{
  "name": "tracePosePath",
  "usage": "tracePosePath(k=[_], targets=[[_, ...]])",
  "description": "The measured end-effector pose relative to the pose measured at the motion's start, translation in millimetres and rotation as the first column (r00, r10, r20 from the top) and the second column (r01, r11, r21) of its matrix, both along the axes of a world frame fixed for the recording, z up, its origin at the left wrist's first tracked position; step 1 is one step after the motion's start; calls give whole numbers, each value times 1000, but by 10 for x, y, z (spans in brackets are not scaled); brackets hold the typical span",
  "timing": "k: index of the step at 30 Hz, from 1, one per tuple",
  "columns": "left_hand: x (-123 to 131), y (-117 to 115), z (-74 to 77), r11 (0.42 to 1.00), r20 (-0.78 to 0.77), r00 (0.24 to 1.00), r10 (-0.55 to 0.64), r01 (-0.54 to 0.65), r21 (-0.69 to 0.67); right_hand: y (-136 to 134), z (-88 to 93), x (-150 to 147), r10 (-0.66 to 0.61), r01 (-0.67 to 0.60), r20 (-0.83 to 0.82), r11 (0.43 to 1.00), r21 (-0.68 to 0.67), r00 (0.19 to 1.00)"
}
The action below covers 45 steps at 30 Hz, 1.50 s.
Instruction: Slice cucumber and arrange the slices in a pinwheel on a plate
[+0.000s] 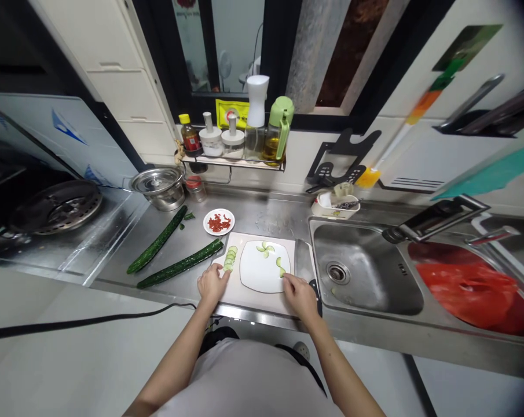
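A white square plate (262, 279) lies on a pale cutting board (248, 301). Thin half-moon cucumber slices (266, 250) form a small fan near its far edge. At the plate's right side, my right hand (300, 294) is pinched on a cucumber slice (282, 271), just below another slice. My left hand (212, 284) rests at the board's left edge, thumb and fingers apart, beside a row of overlapping cucumber slices (230, 258). A knife (304, 260) lies along the board's right side, its black handle partly behind my right hand.
Left of the board lie a cut cucumber (181, 263) and another long cucumber (157, 243). Behind are a small plate of chopped red chili (219, 222) and a lidded steel pot (160, 186). A sink (366, 278) is at right; a seasoning rack (235, 162) hangs above.
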<state>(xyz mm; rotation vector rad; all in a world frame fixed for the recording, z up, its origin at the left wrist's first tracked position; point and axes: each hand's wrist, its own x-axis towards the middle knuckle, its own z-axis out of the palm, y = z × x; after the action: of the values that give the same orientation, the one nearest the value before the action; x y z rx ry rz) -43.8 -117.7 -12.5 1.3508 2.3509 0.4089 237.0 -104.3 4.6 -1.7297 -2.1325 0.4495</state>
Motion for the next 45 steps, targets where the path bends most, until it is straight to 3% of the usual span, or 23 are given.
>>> tracePosePath(k=[8, 12, 15, 18, 21, 24, 28, 31, 33, 35, 38, 41, 45], targets=[[51, 15, -30, 995, 26, 1000, 6, -9, 98, 13, -17, -94, 14, -15, -45, 1000, -24, 999], [42, 43, -60, 982, 246, 967, 64, -105, 157, 18, 12, -147, 18, -20, -73, 1000, -19, 997], [21, 110, -21, 959, 514, 855, 75, -204, 199, 82, 68, -215, 2, -6, -125, 1000, -29, 992], [35, 195, 123, 943, 714, 699, -33, -215, 254, 218, 173, -351, 17, -33, -257, 998, -58, 966], [106, 257, 338, 939, 781, 598, -180, -132, 317, 381, 319, -534, 88, -120, -443, 992, -45, 892], [201, 291, 540, 924, 784, 537, -313, -18, 381, 501, 455, -687, 161, -216, -540, 976, -40, 826], [305, 332, 686, 909, 762, 528, -374, 47, 414, 561, 541, -764, 205, -292, -603, 955, -48, 771], [363, 353, 716, 921, 794, 517, -320, -28, 389, 582, 553, -749, 166, -256, -640, 966, -49, 750], [403, 353, 724, 957, 854, 481, -197, -95, 274, 603, 566, -726, 130, -217, -664, 975, -50, 737], [449, 346, 736, 991, 918, 394, -46, -94, 90, 624, 593, -701, 107, -191, -686, 980, -48, 720], [521, 352, 763, 993, 977, 182, 107, 32, -115, 639, 647, -661, 113, -185, -695, 982, -29, 710], [573, 395, 792, 982, 985, 40, 167, 81, -170, 636, 693, -614, 147, -200, -661, 980, -5, 736], [583, 453, 814, 989, 989, -17, 145, 28, -144, 629, 725, -556, 190, -231, -618, 973, 15, 763]])
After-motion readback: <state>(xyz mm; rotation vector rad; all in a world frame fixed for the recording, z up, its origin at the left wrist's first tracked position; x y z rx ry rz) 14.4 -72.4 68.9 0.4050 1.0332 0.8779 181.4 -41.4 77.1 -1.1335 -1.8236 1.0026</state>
